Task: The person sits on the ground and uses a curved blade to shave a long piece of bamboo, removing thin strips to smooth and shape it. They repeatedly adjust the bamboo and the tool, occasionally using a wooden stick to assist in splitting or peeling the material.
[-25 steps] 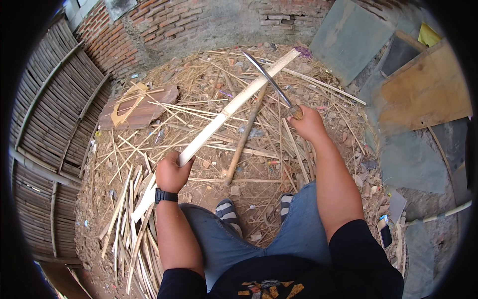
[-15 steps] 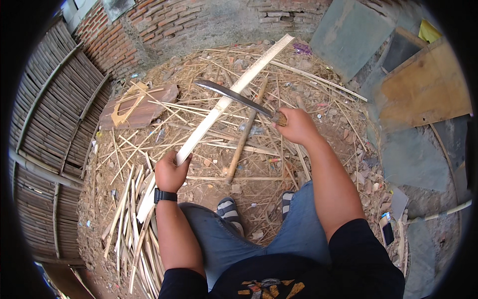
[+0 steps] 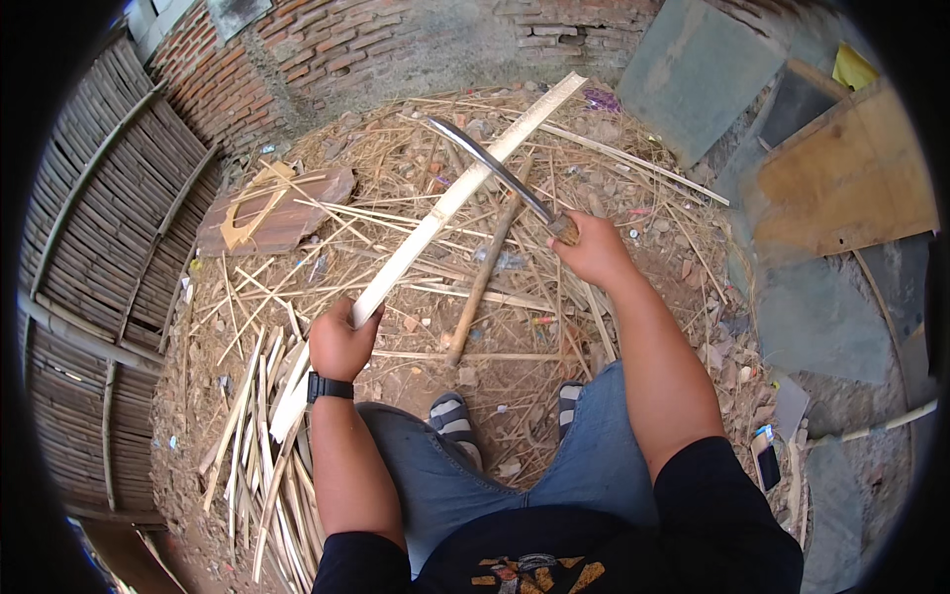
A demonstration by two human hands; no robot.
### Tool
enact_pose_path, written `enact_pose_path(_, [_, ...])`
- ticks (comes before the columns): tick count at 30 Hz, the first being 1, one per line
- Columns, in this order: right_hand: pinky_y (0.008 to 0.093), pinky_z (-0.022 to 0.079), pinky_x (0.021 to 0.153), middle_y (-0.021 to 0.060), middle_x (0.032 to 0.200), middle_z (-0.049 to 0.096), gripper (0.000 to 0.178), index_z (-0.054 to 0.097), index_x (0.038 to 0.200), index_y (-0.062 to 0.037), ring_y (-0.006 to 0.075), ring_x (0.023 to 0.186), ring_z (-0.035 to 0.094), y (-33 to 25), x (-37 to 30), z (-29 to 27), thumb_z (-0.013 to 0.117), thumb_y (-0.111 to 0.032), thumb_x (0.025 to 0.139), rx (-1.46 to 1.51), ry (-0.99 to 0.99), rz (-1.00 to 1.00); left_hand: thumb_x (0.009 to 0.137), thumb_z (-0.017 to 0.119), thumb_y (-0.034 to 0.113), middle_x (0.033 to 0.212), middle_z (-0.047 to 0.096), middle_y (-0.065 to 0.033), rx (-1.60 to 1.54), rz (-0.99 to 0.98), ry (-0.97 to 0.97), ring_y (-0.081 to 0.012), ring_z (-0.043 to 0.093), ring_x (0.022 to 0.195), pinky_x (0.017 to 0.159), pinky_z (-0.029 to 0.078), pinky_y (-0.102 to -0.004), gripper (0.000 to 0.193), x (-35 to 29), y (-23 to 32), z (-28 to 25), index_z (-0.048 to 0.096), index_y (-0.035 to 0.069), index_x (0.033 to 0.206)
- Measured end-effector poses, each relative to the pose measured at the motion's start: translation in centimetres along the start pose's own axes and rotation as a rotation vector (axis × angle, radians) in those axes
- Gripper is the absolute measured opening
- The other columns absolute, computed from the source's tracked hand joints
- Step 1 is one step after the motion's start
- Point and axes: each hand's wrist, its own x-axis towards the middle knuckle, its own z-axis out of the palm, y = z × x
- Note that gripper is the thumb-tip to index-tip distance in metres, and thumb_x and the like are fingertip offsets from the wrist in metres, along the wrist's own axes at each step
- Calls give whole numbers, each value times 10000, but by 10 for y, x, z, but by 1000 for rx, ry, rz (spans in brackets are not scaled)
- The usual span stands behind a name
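Note:
My left hand (image 3: 341,339) is closed round the near end of a long, pale split bamboo strip (image 3: 416,242). The strip slants away from me to the far right, its far end raised toward the brick wall. In my right hand (image 3: 594,252) is the wooden handle of a machete (image 3: 505,176), gripped in a fist. Its dark, curved blade points up and left and crosses over the strip beyond the middle. Whether the edge touches the bamboo I cannot tell. A round wooden stick (image 3: 487,274) lies on the ground beneath them.
Split bamboo strips (image 3: 259,445) are heaped by my left leg. A brown board (image 3: 272,213) lies at the far left, before a bamboo slat wall (image 3: 109,257). A brick wall (image 3: 376,49) closes the back. Grey sheets (image 3: 698,74) and a phone (image 3: 766,460) are on the right.
The machete has turned, its tip swinging farther away and to the right along the strip. My right hand has shifted slightly; the left hand and bamboo strip stay almost in place.

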Motion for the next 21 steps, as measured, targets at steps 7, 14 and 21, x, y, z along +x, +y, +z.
enact_pose_path(7, [466, 556, 919, 213, 1094, 748, 488, 706, 1272, -63, 400, 1047, 707, 4, 1, -7, 790, -324, 867, -50, -56, -33, 835, 851, 398, 652, 646, -175, 21, 45, 21, -335, 641, 585, 581, 501, -432, 428, -1, -2, 0, 657, 21, 779])
enact_pose_path(14, [469, 549, 890, 239, 1061, 744, 500, 712, 1239, -30, 400, 993, 717, 16, 4, -7, 816, -330, 852, 7, -16, 42, 827, 853, 398, 662, 655, -186, 52, 25, -7, -371, 652, 607, 591, 513, -449, 423, 0, 6, -1, 659, 27, 771])
enact_pose_path(21, [466, 549, 929, 223, 1112, 737, 518, 690, 1288, -56, 386, 1060, 707, -21, -4, -2, 795, -347, 873, -68, -175, -40, 816, 858, 389, 665, 664, -194, 18, -18, -28, -392, 674, 629, 597, 525, -466, 415, -1, 0, -2, 657, 30, 767])
